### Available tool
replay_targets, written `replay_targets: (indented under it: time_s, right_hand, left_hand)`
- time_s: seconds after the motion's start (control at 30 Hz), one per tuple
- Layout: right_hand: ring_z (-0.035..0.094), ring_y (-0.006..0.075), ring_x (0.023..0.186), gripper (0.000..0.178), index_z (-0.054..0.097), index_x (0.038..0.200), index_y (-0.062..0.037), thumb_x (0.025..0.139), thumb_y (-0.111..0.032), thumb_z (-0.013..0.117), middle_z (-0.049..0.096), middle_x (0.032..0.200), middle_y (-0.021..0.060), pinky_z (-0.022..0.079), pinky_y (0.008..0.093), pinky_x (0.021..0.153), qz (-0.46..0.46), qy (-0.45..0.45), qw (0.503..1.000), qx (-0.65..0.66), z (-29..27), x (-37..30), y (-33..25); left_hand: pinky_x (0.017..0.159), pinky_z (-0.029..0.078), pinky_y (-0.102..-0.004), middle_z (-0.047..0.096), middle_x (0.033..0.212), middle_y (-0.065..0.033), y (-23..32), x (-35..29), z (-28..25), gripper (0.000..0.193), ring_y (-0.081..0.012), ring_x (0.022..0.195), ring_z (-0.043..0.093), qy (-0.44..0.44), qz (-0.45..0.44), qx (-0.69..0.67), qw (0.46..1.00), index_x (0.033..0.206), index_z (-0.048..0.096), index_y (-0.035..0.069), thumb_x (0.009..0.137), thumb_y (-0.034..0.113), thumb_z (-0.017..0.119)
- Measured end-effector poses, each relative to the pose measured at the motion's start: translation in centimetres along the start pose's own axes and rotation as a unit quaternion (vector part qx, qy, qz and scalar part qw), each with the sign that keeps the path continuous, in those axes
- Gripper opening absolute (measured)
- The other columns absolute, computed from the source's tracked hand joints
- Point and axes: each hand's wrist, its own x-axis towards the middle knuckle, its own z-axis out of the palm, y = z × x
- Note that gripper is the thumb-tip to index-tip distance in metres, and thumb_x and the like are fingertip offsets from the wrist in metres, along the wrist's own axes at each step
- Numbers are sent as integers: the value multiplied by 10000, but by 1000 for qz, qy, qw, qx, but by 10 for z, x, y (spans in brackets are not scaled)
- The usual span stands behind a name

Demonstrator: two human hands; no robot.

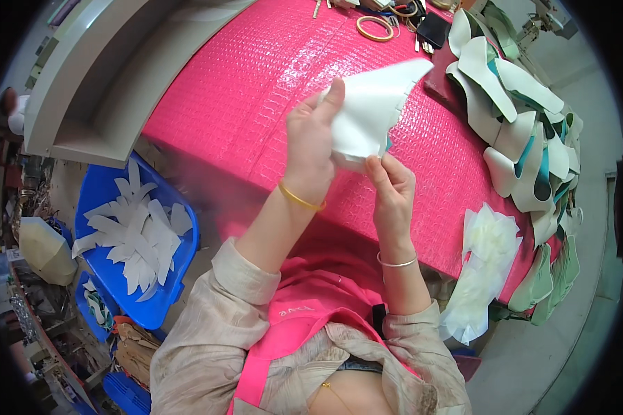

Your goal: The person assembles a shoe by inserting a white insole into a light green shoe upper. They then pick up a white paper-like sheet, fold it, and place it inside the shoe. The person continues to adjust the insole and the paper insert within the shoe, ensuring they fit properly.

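Note:
Above the pink-covered table, a white shoe upper [374, 104] with a notched right edge and a hint of teal lining is held up between both hands. My left hand [309, 142] grips its left side, thumb on top; the fingers underneath are hidden. Thumb and fingertips of my right hand [392, 185] pinch its lower near edge, by the teal bit. Stacked along the table's right side are several more white uppers [526, 131] with teal linings, and mint-green ones [543, 277] lie at the near end of that pile.
Left of the pink table [256, 90] stands a grey open-fronted cabinet [111, 90]. Below it, a blue bin [163, 304] holds white cut strips [142, 235]. Pale translucent sheets [483, 270] hang over the right edge. Tape rolls [374, 28] and a black flat object [433, 30] lie at the back.

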Motion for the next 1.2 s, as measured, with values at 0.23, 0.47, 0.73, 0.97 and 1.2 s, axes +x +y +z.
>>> replay_targets:
  time_s: [0.23, 0.47, 0.73, 0.97, 1.2]
  right_hand:
    - [469, 29, 714, 261, 606, 898, 23, 914, -210, 490, 570, 776, -29, 365, 181, 630, -22, 6, 999, 38, 11, 18, -6]
    - [466, 59, 653, 405, 565, 823, -5, 942, -357, 404, 547, 774, -4, 370, 207, 590, -3, 143, 982, 121, 16, 25, -5]
    - [373, 71, 438, 607, 437, 491, -103, 931, -494, 293, 440, 478, -18, 320, 232, 421, 149, 171, 968, 107, -42, 45, 20]
    - [609, 153, 752, 558, 579, 896, -18, 932, -482, 271, 624, 826, 79, 503, 298, 702, 96, 162, 942, 276, -49, 38, 14]
    - [523, 187, 1040, 568, 460, 1187, 41, 704, -132, 705, 545, 1133, 93, 388, 317, 915, 119, -190, 956, 190, -63, 29, 0]
  left_hand:
    - [521, 406, -197, 590, 682, -17, 3, -2, -3, 306, -34, 606, 509, -22, 176, 78, 981, 774, 616, -3, 853, 293, 600]
    - [516, 428, -257, 603, 690, -59, -8, -7, -21, 254, -108, 592, 541, -121, 303, 299, 897, 770, 624, -14, 770, 233, 685]
    - [572, 449, -306, 629, 750, -105, -62, -59, -34, 158, -170, 654, 595, -209, 266, 373, 864, 895, 636, -10, 778, 93, 654]
    - [639, 432, -240, 614, 829, -49, -36, -46, -25, 188, -76, 768, 548, -269, 136, 367, 880, 947, 640, -7, 772, 62, 645]
    - [719, 468, -237, 622, 896, -54, 33, -20, -26, 273, -93, 808, 576, -342, -122, 184, 913, 996, 595, -60, 780, 96, 654]
